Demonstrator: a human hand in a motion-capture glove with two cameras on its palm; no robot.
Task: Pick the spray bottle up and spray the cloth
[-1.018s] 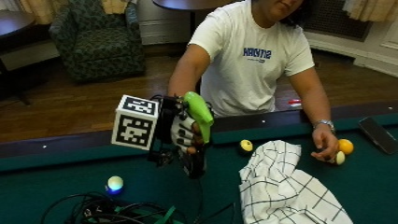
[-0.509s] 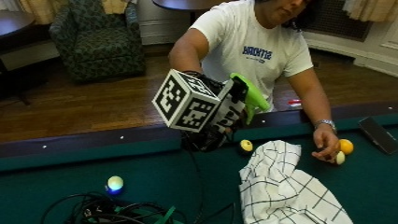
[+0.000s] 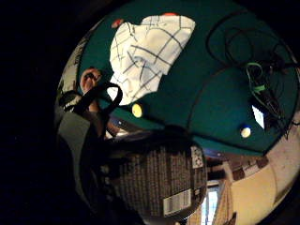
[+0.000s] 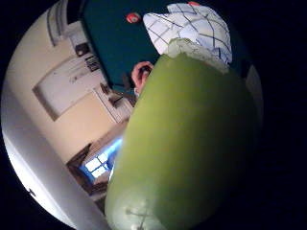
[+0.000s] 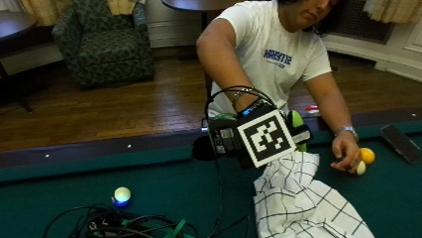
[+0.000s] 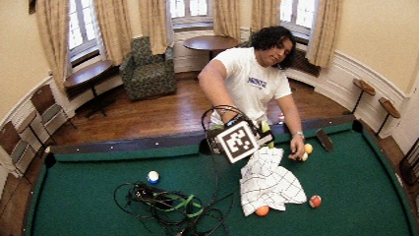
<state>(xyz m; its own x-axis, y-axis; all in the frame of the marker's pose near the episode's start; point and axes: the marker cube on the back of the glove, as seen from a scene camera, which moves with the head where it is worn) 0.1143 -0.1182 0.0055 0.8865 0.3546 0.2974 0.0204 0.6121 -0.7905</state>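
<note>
My gloved right hand (image 5: pixel 224 140) grips a green spray bottle (image 5: pixel 298 125) in the air, just above the near end of the cloth. The bottle is mostly hidden in the outside view. Its green body (image 4: pixel 187 143) fills the thumb side palm view, and its printed label with a barcode (image 3: pixel 154 183) sits close to the little finger side. The white checked cloth (image 5: pixel 303 203) lies crumpled on the green felt, also seen past the bottle (image 3: pixel 145 51) (image 4: pixel 192 24). In the wide outside view the hand (image 6: pixel 219 138) hovers by the cloth's (image 6: pixel 268 182) end nearest the rail.
The person's bare left hand (image 5: pixel 344 154) rests on the felt beside a yellow ball (image 5: pixel 366 155) and a white ball (image 5: pixel 360 168). A dark flat object (image 5: pixel 399 144) lies near the right rail. A white-and-blue ball (image 5: pixel 122 195) and a cable tangle (image 6: pixel 164 201) lie left.
My hand has carried the spray bottle to the right and downward, from over the rail to just above the cloth's upper end. The cloth and balls have stayed put.
</note>
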